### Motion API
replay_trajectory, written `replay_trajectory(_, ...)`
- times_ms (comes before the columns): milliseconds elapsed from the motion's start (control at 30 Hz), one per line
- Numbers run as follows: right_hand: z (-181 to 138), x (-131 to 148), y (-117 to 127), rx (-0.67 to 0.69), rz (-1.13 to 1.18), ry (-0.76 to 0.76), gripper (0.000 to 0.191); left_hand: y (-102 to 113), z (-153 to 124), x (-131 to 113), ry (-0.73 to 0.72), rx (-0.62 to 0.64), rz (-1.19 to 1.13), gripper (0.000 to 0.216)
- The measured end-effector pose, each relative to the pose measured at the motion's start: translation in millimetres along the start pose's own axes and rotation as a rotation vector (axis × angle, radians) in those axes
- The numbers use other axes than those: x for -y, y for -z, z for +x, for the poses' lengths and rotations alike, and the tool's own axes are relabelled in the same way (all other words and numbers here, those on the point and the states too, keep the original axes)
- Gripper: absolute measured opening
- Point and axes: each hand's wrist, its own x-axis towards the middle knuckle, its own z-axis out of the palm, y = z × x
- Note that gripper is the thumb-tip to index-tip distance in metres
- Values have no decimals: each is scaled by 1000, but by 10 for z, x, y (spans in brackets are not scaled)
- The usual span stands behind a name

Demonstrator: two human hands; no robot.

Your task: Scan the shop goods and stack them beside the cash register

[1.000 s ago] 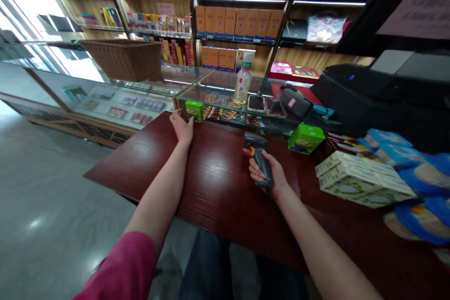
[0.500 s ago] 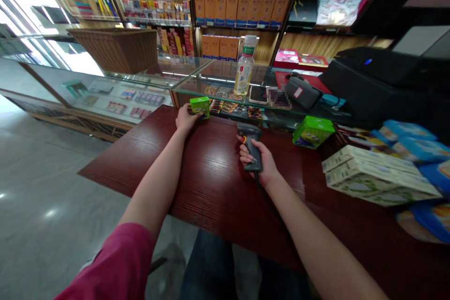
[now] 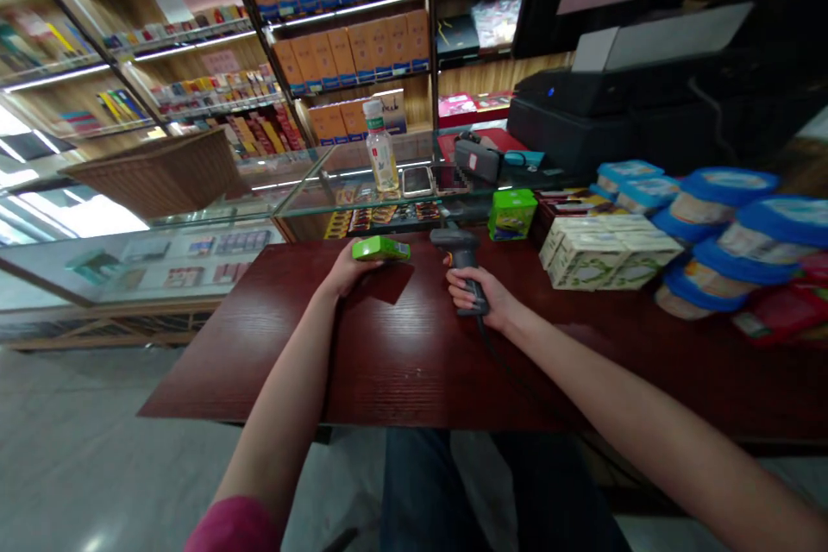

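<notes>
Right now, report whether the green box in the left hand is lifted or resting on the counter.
Lifted, it appears: the left hand holds the green box above the counter, with a dark shadow beneath.

Counter (image 3: 233,362), near left corner: bare wood up to the left forearm (image 3: 294,379); free to cross.
Middle, toward near edge: bare wood between forearms; scanner cable (image 3: 497,354) trails along its right side.
Gap, held green box (image 3: 381,248) in left hand (image 3: 344,271) to scanner (image 3: 458,252) in right hand (image 3: 490,293): narrow.
Far edge: blocked by glass case (image 3: 298,210).
Far edge, right of scanner: standing green box (image 3: 512,214), then cartons (image 3: 601,254).
Right end: stacked tubs (image 3: 724,263); right forearm (image 3: 601,371) crosses before them.
</notes>
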Motion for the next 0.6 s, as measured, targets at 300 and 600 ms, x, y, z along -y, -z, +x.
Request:
replay_trajectory(300, -1, -24, -43, 96, -11, -67, 27, -1, -13, -80, 29, 30, -126, 58)
replay_trajectory(600, 22, -63, 18, 165, -11, -105, 27, 18, 8, -39, 32, -16, -146, 57)
